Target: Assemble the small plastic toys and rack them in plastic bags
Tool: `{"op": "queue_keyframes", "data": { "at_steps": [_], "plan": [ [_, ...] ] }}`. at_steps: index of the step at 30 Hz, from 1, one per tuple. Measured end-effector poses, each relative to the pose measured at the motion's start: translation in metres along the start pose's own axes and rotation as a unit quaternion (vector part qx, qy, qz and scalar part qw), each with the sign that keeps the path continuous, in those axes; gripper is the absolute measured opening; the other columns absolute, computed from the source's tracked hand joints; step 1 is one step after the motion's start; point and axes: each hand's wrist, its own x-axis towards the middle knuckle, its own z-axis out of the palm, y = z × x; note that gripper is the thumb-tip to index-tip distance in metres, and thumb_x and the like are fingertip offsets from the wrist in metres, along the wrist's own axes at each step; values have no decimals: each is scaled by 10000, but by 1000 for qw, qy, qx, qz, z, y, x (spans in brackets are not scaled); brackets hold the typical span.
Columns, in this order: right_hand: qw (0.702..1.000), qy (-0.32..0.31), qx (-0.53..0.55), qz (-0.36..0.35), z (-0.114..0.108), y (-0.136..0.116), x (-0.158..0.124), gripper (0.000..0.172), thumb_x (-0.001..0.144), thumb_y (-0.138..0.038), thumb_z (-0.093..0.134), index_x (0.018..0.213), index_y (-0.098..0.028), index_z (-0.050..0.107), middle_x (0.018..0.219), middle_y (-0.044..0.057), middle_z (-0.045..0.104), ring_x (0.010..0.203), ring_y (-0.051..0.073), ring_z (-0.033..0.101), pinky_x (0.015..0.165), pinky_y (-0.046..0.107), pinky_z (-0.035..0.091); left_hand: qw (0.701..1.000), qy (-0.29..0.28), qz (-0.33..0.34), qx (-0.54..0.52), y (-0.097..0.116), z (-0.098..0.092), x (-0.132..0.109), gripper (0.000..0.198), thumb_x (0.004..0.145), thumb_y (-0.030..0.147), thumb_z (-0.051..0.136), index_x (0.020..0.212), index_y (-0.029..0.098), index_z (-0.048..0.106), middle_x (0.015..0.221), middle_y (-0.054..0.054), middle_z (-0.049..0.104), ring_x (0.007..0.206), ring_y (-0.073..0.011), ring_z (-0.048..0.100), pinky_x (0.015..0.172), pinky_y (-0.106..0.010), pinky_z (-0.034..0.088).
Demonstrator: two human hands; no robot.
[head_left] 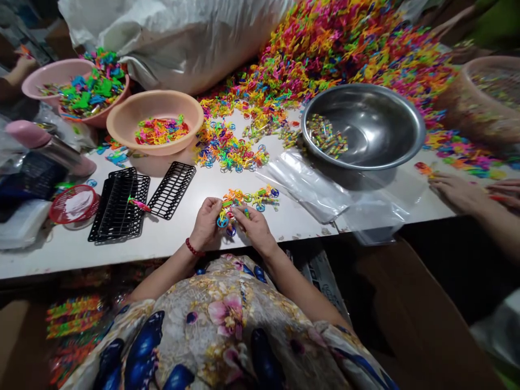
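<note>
Close to the table's front edge, my left hand [206, 221] is closed on a small yellow-green plastic toy [226, 205] with a blue wheel below it. My right hand [257, 230] sits just to the right, its fingers pinching a small greenish-blue piece [246, 213]; its exact kind is hard to make out. Around the fingertips lies a loose group of wheeled plastic toy pieces [260, 196] in yellow, orange and blue. Part of what each hand holds is hidden by the fingers.
Black plastic grid racks [173, 189] lie at left, near a peach basin [117, 116] of toy pieces. Clear plastic bags [309, 187] and a steel bowl [377, 130] stand at right. Behind rises a heap of colourful pieces [325, 43]. Another person's hand [455, 192] rests at far right.
</note>
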Motion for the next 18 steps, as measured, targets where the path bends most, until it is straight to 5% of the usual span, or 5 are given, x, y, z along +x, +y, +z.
{"op": "queue_keyframes", "data": {
  "at_steps": [8, 11, 14, 18],
  "plan": [
    [1000, -18, 2, 14, 0, 8, -1, 471, 761, -629, 732, 851, -170, 676, 521, -84, 431, 458, 67, 321, 451, 229, 235, 989, 8, 91, 115, -11, -5, 2, 401, 813, 532, 733, 948, 207, 541, 756, 33, 542, 640, -104, 508, 620, -230, 445],
    [999, -11, -32, -14, 0, 8, -2, 424, 796, -582, 717, 882, -167, 723, 537, -64, 491, 482, 84, 403, 478, 230, 325, 975, 26, 129, 180, -10, -5, 2, 337, 871, 511, 667, 957, 207, 549, 834, 5, 563, 741, -130, 536, 708, -257, 459],
    [992, -6, -97, -82, 0, 5, -5, 359, 848, -520, 684, 933, -182, 769, 729, 6, 683, 678, 150, 612, 668, 280, 500, 951, 40, 167, 257, -7, -5, 1, 276, 914, 472, 610, 957, 204, 560, 887, -15, 573, 830, -151, 549, 788, -278, 454],
    [961, -16, -199, -192, 3, 1, -10, 297, 927, -443, 600, 941, -214, 788, 929, 59, 762, 904, 213, 699, 871, 338, 540, 934, 37, 180, 306, -6, -6, 1, 220, 948, 429, 550, 956, 209, 550, 873, -13, 564, 818, -156, 540, 791, -286, 448]
  ]
}}
